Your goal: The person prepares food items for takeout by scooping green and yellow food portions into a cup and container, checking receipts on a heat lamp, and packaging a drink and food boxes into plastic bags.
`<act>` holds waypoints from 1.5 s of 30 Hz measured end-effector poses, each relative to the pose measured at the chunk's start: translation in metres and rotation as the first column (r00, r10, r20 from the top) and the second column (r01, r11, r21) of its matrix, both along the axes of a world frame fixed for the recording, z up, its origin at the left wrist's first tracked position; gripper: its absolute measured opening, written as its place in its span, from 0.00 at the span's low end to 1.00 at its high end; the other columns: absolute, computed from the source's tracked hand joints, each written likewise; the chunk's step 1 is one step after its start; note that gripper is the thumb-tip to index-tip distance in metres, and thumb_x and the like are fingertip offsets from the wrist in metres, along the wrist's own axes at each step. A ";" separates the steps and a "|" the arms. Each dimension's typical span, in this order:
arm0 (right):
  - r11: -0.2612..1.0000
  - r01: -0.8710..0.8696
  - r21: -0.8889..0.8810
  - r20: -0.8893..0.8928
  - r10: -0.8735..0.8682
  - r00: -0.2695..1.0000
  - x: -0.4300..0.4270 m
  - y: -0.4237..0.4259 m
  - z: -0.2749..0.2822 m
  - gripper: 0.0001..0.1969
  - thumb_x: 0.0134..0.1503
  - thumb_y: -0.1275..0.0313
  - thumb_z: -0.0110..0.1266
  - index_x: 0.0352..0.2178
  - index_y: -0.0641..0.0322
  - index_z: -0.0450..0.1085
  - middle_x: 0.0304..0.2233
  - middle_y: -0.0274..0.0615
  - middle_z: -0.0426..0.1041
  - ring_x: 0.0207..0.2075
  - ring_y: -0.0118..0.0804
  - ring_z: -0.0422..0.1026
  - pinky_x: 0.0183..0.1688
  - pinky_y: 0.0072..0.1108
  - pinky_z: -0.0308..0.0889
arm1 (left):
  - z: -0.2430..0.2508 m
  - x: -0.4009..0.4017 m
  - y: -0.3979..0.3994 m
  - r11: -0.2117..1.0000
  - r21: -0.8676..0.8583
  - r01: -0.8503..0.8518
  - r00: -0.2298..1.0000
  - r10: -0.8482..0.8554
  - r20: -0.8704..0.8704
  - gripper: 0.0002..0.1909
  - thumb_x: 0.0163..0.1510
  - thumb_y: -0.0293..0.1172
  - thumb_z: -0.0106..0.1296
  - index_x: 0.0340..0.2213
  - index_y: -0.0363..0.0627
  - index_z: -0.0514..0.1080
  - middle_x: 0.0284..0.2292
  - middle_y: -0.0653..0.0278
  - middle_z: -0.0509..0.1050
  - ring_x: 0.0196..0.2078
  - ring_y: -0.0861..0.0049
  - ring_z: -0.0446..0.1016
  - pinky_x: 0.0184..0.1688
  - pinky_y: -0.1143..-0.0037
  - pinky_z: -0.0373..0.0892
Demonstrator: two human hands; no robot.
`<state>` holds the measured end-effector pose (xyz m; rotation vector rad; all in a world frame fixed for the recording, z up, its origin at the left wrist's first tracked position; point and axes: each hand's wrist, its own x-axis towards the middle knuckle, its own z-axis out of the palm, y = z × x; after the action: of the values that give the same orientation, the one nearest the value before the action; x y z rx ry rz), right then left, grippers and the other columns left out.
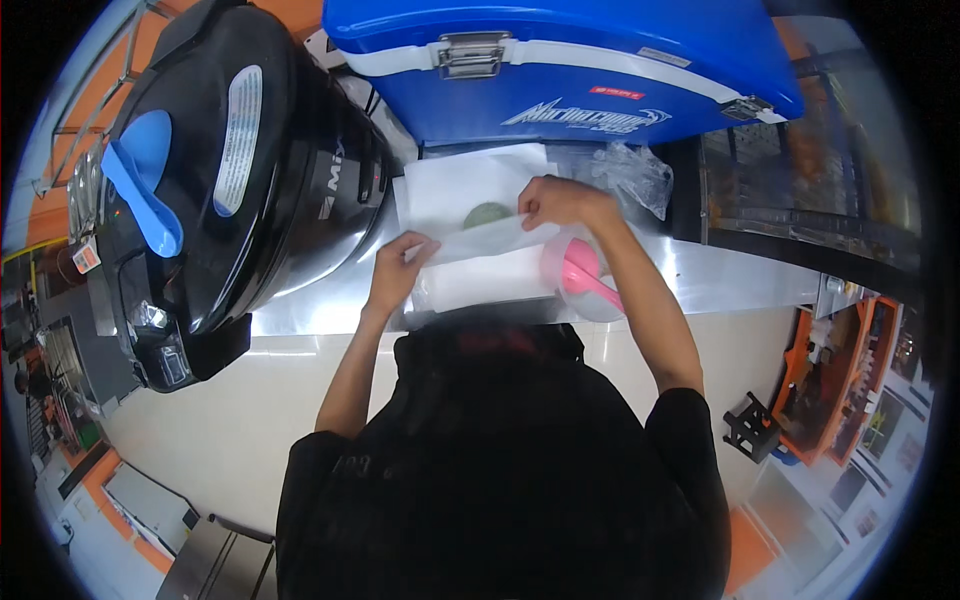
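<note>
My left hand (396,271) pinches the left end of a thin white sheet (480,244), paper or film. The sheet's right end is held between the fingers of my right hand (551,204). Partly covered by its upper edge is a round green item (487,215), lying on white paper (465,180). More white paper (487,279) lies below the lifted sheet, on my side. Close to my right forearm stands a translucent container (551,262) with a pink scoop (581,271), its handle reaching towards that arm.
A large black cooker (300,150) stands at left on the steel counter (315,300), blue rice paddles (146,195) on its lid. Behind the papers is a blue cooler box (465,97). Crumpled clear plastic (637,176) lies right of the papers; a dark-framed case (795,195) stands further right.
</note>
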<state>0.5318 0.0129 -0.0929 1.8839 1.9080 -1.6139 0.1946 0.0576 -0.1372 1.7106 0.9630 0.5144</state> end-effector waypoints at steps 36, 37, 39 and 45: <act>0.873 0.008 0.488 0.370 -0.215 0.904 0.012 0.017 -0.031 0.12 0.49 0.79 0.51 0.36 0.63 0.76 0.36 0.53 0.76 0.41 0.54 0.77 0.45 0.39 0.72 | 0.003 0.110 0.015 0.822 0.554 0.134 0.939 0.073 -0.336 0.43 0.53 0.56 0.58 0.62 0.48 0.55 0.62 0.51 0.52 0.65 0.46 0.47 0.63 0.41 0.41; 0.859 0.010 0.512 0.334 -0.210 0.919 0.014 0.009 -0.025 0.12 0.49 0.79 0.50 0.35 0.62 0.76 0.36 0.52 0.76 0.41 0.53 0.77 0.45 0.39 0.71 | 0.019 0.118 0.024 0.767 0.604 0.219 0.934 0.014 -0.358 0.39 0.52 0.53 0.59 0.60 0.48 0.60 0.59 0.50 0.59 0.63 0.50 0.54 0.62 0.45 0.47; 0.842 0.017 0.539 0.300 -0.211 0.930 0.016 0.004 -0.008 0.11 0.49 0.79 0.50 0.34 0.60 0.77 0.36 0.52 0.76 0.41 0.53 0.77 0.45 0.39 0.71 | 0.036 0.136 0.047 0.697 0.651 0.302 0.924 -0.046 -0.379 0.35 0.52 0.50 0.61 0.57 0.48 0.65 0.56 0.49 0.66 0.61 0.53 0.61 0.62 0.49 0.53; 0.763 0.195 0.617 0.266 -0.435 0.860 -0.043 -0.018 0.044 0.23 0.53 0.81 0.47 0.52 0.71 0.66 0.47 0.59 0.72 0.46 0.57 0.74 0.49 0.40 0.70 | 0.016 0.143 0.098 0.740 0.013 0.673 0.614 -0.549 -0.568 0.18 0.55 0.46 0.57 0.32 0.41 0.80 0.37 0.51 0.80 0.45 0.54 0.76 0.47 0.61 0.70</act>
<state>0.4889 -0.0053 -0.0485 2.6352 2.1032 -0.5908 0.3376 0.1561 -0.1212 2.3153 0.6075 -0.3638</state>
